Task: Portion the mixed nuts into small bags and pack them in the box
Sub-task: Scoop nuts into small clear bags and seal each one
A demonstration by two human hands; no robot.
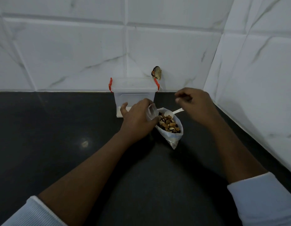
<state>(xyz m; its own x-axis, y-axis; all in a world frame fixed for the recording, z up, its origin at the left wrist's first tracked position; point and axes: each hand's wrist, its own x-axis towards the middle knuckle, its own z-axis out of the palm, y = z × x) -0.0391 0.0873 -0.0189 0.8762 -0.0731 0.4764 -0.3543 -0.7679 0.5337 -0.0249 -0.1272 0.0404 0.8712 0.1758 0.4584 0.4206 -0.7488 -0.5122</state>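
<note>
Filling step. Left hand (136, 116) fingers grip small bag (152, 112) beside nut bag (174, 139); right hand (195, 103) fingers curled, hold unclear. Next: take spoon (178, 110), scoop.

Dim, cool-toned light, soft glare spot on dark counter (84, 143), wide-angle bending at edges, slightly soft focus

Bare table (60, 136) stretches along the whole left side and across the foreground. At the back a lidded box (134, 95) stands against the tiled wall (76, 54), blocking that edge. Just before it, the left hand (137, 117) gripping a small bag (151, 112), the open bag of nuts (173, 137) with its spoon (173, 112) and the right hand (195, 103) crowd the centre; a side wall (263, 79) hems in the right side.
</note>
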